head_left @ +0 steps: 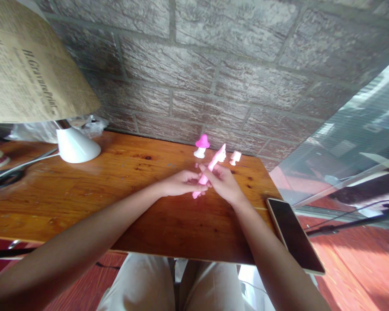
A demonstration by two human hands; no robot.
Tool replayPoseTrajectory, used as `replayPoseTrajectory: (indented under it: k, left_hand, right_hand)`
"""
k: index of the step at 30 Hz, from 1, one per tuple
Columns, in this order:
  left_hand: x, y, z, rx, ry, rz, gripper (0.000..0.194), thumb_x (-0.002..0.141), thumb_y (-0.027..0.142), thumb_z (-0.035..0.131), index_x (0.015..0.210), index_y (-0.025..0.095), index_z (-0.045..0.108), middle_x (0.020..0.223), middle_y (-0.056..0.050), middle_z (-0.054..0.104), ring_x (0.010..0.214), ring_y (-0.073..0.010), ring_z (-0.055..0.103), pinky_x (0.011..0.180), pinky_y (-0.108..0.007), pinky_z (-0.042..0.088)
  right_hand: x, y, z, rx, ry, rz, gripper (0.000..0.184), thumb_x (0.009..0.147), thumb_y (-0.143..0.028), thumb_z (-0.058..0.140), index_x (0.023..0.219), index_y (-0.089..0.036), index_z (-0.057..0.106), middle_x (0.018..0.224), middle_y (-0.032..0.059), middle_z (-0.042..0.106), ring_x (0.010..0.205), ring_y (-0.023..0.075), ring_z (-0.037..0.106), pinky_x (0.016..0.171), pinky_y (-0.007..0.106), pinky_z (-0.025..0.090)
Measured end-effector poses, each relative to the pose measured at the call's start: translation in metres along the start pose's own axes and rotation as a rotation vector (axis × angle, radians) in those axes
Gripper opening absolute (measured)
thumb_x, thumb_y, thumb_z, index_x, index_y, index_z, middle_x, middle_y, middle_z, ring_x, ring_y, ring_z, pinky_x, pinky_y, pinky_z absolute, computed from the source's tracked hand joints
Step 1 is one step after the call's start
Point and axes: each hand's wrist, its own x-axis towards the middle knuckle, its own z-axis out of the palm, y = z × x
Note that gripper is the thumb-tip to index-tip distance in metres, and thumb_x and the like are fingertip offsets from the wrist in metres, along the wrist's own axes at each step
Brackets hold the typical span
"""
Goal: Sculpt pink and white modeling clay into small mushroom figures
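Note:
A long, light pink piece (pixel 202 180) with an uneven, knobbly upper end lies slantwise between my two hands above the table. I cannot make out whether it is clay or a moulded figure. Around its lower part close the fingers of my left hand (pixel 179 183). My right hand (pixel 226 182) grips it from the other side, thumb and fingers near its middle. Just behind stands a small mushroom shape (pixel 202 146) with a bright pink cap and white stem. A small pale pink piece on a short stem (pixel 235 157) stands to its right.
A lamp with a newsprint shade (pixel 39 73) and white base (pixel 78 146) stands at the left of the wooden table (pixel 123 160). Behind rises a stone-block wall (pixel 194 77). A dark-screened tablet or phone (pixel 293 233) lies at the right edge. Black-handled scissors (pixel 6 178) lie far left.

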Motion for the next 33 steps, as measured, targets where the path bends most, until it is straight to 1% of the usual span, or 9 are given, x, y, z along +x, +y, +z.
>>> replayPoseTrajectory:
  k: [4,11,15,20,22,27,30,33]
  left_hand:
    - [0.0000,0.0000,0.0012,0.028,-0.010,0.001,0.037,0.082,0.047,0.073,0.085,0.011,0.072,0.080,-0.008,0.075,0.077,-0.0173,0.070,0.081,-0.031,0.055]
    - [0.0002,0.0020,0.0027,0.034,-0.008,-0.001,0.037,0.082,0.047,0.072,0.085,0.010,0.071,0.081,-0.007,0.074,0.076,-0.0161,0.069,0.079,-0.030,0.054]
    - [0.0003,0.0023,0.0025,0.035,-0.012,0.005,0.038,0.082,0.048,0.072,0.084,0.010,0.071,0.082,-0.007,0.074,0.077,-0.0166,0.069,0.079,-0.030,0.054]
    - [-0.0003,0.0034,0.0029,0.034,-0.016,0.006,0.040,0.079,0.050,0.074,0.082,0.010,0.070,0.080,-0.007,0.073,0.076,-0.0165,0.069,0.078,-0.030,0.054]
    - [-0.0002,0.0036,0.0031,0.032,-0.016,-0.001,0.040,0.078,0.050,0.075,0.080,0.010,0.070,0.077,-0.007,0.073,0.075,-0.0164,0.068,0.078,-0.029,0.054]
    - [0.0009,0.0003,0.0018,0.022,-0.031,0.013,0.036,0.080,0.046,0.074,0.081,0.011,0.070,0.072,-0.005,0.071,0.070,-0.0147,0.066,0.077,-0.029,0.053]
    - [0.0011,-0.0018,0.0005,0.032,-0.042,0.028,0.034,0.081,0.045,0.073,0.081,0.011,0.070,0.072,-0.004,0.070,0.071,-0.0147,0.066,0.076,-0.029,0.053]
    - [0.0008,-0.0017,0.0001,0.047,-0.030,0.026,0.036,0.081,0.047,0.073,0.085,0.011,0.070,0.075,-0.005,0.071,0.072,-0.0157,0.067,0.076,-0.030,0.054]
  right_hand:
    - [-0.0001,-0.0001,0.0002,-0.045,-0.002,0.005,0.047,0.082,-0.064,0.062,0.075,-0.018,0.062,0.064,0.0003,0.065,0.054,0.0118,0.055,0.054,0.026,0.044]
    - [0.0000,0.0023,0.0006,-0.055,0.014,0.007,0.045,0.083,-0.061,0.063,0.085,-0.017,0.065,0.068,0.0011,0.068,0.055,0.0124,0.056,0.056,0.026,0.046]
    - [-0.0002,0.0024,0.0005,-0.068,0.010,0.015,0.045,0.084,-0.060,0.063,0.092,-0.016,0.066,0.068,0.0007,0.067,0.057,0.0131,0.057,0.057,0.026,0.046]
    - [-0.0007,0.0015,0.0007,-0.121,0.022,-0.012,0.042,0.086,-0.058,0.061,0.089,-0.016,0.067,0.068,0.0012,0.067,0.061,0.0150,0.061,0.061,0.027,0.048]
    - [-0.0014,0.0015,0.0011,-0.162,0.039,-0.035,0.039,0.087,-0.055,0.061,0.090,-0.017,0.068,0.072,0.0027,0.070,0.065,0.0166,0.064,0.065,0.029,0.050]
    - [-0.0030,0.0017,0.0021,-0.271,0.071,-0.084,0.027,0.089,-0.043,0.063,0.098,-0.019,0.071,0.091,0.0059,0.076,0.081,0.0205,0.070,0.080,0.034,0.053]
    - [-0.0028,0.0021,0.0023,-0.278,0.077,-0.085,0.025,0.089,-0.042,0.063,0.098,-0.020,0.072,0.094,0.0061,0.076,0.083,0.0210,0.071,0.081,0.034,0.053]
    - [-0.0020,0.0032,0.0017,-0.250,0.070,-0.083,0.028,0.089,-0.044,0.063,0.099,-0.019,0.072,0.092,0.0063,0.076,0.083,0.0206,0.070,0.080,0.033,0.053]
